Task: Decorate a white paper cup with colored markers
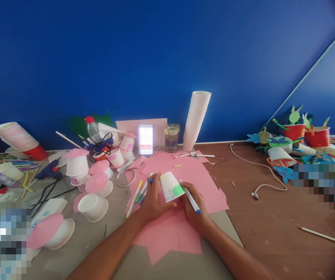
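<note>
Left and right hands are both occupied, as seen from the head view. Left hand (152,201) grips the white paper cup (167,186) from its left side, thumb along the near edge. Right hand (193,220) pinches the blue-ended marker (191,200) just beside the cup's right side; tip contact cannot be determined. Cup is inverted and tilted: narrow base up and leftward, wide rim down and rightward, with a green patch (178,190) near the rim. Marker's long axis slants, blue end toward the wearer, tip pointing forward-left. Cup is held above pink paper (212,196) on the desk (117,252).
</note>
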{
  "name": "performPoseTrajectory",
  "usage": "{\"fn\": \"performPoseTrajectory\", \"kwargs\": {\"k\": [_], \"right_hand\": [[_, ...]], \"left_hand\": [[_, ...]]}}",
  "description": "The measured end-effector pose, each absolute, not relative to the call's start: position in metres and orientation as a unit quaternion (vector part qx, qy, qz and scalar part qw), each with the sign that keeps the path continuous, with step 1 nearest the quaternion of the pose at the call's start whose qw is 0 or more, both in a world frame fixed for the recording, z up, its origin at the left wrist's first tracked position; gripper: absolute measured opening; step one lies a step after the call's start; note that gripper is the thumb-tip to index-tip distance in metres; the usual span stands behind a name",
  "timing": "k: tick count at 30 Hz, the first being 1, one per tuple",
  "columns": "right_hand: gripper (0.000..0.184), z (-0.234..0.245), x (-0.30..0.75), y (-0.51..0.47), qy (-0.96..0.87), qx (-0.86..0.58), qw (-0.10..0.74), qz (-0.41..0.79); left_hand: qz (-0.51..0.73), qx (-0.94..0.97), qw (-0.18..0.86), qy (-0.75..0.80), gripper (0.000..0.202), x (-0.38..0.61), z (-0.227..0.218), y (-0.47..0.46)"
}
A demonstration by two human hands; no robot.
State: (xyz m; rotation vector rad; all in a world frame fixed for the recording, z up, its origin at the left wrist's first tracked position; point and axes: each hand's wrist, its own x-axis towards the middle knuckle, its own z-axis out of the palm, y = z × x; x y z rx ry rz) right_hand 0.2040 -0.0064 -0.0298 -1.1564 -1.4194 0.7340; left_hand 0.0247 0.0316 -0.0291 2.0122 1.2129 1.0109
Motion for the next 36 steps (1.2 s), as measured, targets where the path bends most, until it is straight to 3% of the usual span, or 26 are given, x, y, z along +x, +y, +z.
{"fn": "performPoseTrajectory", "kwargs": {"k": [12,20,29,36], "right_hand": [[0.022,-0.029,0.203,-0.006,-0.593,-0.490,0.561,0.304],[0.032,-0.018,0.206,-0.006,-0.663,-0.486,0.522,0.229],[0.046,-0.027,0.208,-0.003,-0.716,-0.481,0.486,0.143],[0.035,-0.025,0.208,-0.002,-0.732,-0.432,0.518,0.092]], "left_hand": [[0.386,0.740,0.315,0.452,0.101,0.026,-0.025,0.031],[0.418,0.732,0.231,0.486,0.079,0.033,-0.023,0.032],[0.415,0.753,0.153,0.487,0.077,0.035,-0.028,0.034],[0.399,0.760,0.177,0.482,0.083,0.035,-0.026,0.030]]}}
